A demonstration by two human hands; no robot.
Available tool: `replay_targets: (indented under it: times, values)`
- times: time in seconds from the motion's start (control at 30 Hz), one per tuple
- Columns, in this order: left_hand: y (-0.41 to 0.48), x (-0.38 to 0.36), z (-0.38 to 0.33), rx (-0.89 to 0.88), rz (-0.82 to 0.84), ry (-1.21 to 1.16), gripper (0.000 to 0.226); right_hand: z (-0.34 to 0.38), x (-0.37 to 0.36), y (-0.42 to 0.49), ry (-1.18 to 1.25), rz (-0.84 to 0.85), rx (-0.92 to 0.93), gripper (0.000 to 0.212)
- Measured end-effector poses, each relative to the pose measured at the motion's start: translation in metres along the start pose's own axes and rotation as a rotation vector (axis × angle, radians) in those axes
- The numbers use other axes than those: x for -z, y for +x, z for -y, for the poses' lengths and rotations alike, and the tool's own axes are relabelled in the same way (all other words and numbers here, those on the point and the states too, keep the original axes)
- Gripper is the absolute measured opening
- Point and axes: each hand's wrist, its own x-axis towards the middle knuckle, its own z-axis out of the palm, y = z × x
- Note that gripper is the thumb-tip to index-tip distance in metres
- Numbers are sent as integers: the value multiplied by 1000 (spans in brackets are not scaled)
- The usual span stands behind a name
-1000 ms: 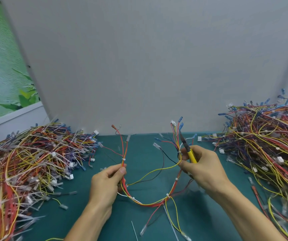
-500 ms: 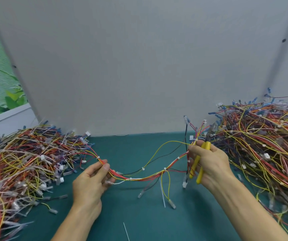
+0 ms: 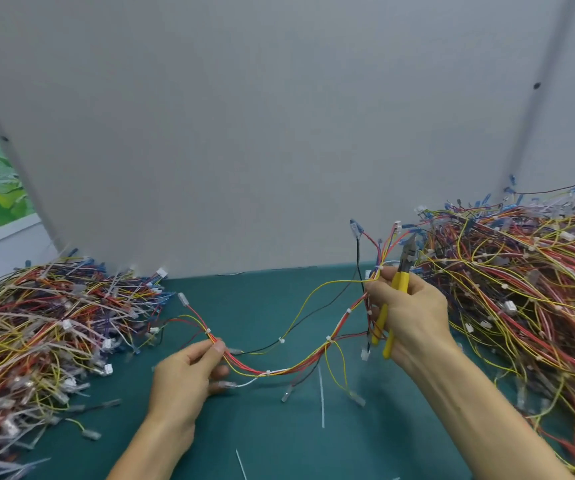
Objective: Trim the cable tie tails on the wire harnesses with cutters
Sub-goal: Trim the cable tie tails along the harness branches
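Two harness heaps (image 3: 54, 323) (image 3: 521, 289) flank a teal mat (image 3: 279, 427) under grey panels (image 3: 244, 133); left hand (image 3: 182, 379) pinches a harness (image 3: 268, 372), right hand (image 3: 414, 317) grips cutters (image 3: 402, 278).

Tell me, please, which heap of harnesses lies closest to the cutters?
The right heap, just beside the yellow cutters in the right hand; the left heap lies across the mat.

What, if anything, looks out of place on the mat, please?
A white tie tail lies below the held harness, a second tail nearer you on the green mat; probably offcuts, nothing else odd.

Right hand (image 3: 414, 320) clenched, left hand (image 3: 185, 372) seemingly pinching
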Motion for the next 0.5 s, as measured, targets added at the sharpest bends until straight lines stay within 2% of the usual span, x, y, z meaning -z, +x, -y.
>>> replay_targets:
  times: [0.13,0.27,0.4,0.5]
  values:
    - [-5,0,3,-112,64,301,13,25,-8,6,37,-1,90,23]
    - [-6,1,3,-137,57,379,7,69,-27,15,-45,-5,239,22]
    - [-7,1,1,-137,45,403,11,125,-42,17,-192,0,499,22]
    - [-7,2,-1,-136,62,439,12,170,-48,17,-280,-35,741,14]
